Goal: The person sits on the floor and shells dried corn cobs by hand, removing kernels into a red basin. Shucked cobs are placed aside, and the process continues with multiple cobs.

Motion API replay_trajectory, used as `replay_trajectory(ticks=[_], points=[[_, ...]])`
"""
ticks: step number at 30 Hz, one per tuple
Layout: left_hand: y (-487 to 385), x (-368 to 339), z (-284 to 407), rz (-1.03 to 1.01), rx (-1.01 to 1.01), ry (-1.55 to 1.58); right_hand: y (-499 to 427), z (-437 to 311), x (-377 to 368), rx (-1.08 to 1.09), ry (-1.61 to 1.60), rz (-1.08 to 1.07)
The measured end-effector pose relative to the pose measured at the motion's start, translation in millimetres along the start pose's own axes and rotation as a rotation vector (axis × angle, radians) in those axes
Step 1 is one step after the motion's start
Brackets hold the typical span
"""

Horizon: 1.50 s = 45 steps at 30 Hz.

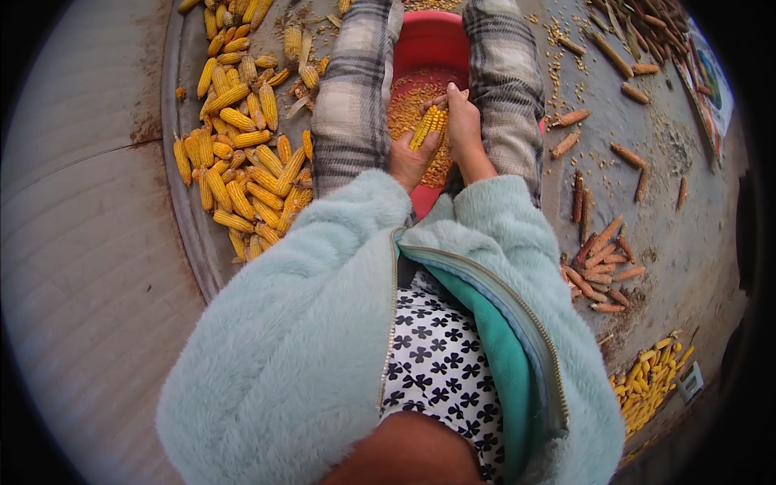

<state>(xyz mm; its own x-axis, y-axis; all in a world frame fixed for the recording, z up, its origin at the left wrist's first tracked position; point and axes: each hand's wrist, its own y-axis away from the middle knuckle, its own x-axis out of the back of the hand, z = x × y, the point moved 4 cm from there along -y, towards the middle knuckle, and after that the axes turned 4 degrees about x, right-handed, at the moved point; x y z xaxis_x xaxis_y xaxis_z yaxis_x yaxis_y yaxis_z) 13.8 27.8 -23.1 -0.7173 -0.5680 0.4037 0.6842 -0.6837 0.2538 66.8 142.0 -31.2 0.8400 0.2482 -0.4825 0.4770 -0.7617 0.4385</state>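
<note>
Between my knees stands a red plastic basin (427, 39) with loose corn kernels (409, 109) over its bottom. Above it my left hand (412, 156) grips the lower end of a yellow ear of corn (429, 126), its thumb lying along the kernels. My right hand (464, 124) is at the upper end of the ear, thumb raised and fingers curled. A thin pinkish piece, perhaps part of a cob, shows by its fingertips; the hand partly hides what it holds. The ear is tilted, with rows of kernels on its visible side.
A heap of unshelled corn ears (242, 176) lies left of my legs. On the right are scattered bare cobs (597, 267), loose kernels, a larger cob pile (655, 21) and a printed sack (706, 79). More yellow ears (645, 385) lie at the lower right.
</note>
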Motion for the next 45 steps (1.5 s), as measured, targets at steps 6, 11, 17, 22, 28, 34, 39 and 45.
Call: replay_trajectory(ticks=[6,11,17,22,28,34,39,45], points=[[-5.6,2.8,-22.4,-0.28,0.07,0.218,-9.7,4.9,13.8,-0.073,0.113,0.096],[-10.5,-4.8,-35.8,-0.388,0.326,0.649,-8.9,14.5,10.6,-0.101,-0.053,0.076],[-26.6,-14.4,-36.8,-0.208,0.076,0.715,3.4,14.8,-0.7,0.102,0.263,-0.057],[-31.6,-18.3,-56.4,-0.136,0.13,0.74,8.9,13.5,2.3,0.149,0.344,0.133],[-40.9,-14.0,-56.8,-0.025,0.155,0.204,13.4,10.2,-2.3,0.352,0.398,0.185],[-24.7,-7.8,-29.6,-0.022,-0.053,-0.002,-7.2,28.7,9.2,0.336,0.321,0.299],[-21.6,-8.9,-28.2,-0.098,0.2,0.502,-16.2,39.4,7.3,0.162,0.271,0.29],[-38.9,-7.5,-42.9,0.029,0.195,0.564,5.2,31.4,-6.1,0.333,0.439,0.186]])
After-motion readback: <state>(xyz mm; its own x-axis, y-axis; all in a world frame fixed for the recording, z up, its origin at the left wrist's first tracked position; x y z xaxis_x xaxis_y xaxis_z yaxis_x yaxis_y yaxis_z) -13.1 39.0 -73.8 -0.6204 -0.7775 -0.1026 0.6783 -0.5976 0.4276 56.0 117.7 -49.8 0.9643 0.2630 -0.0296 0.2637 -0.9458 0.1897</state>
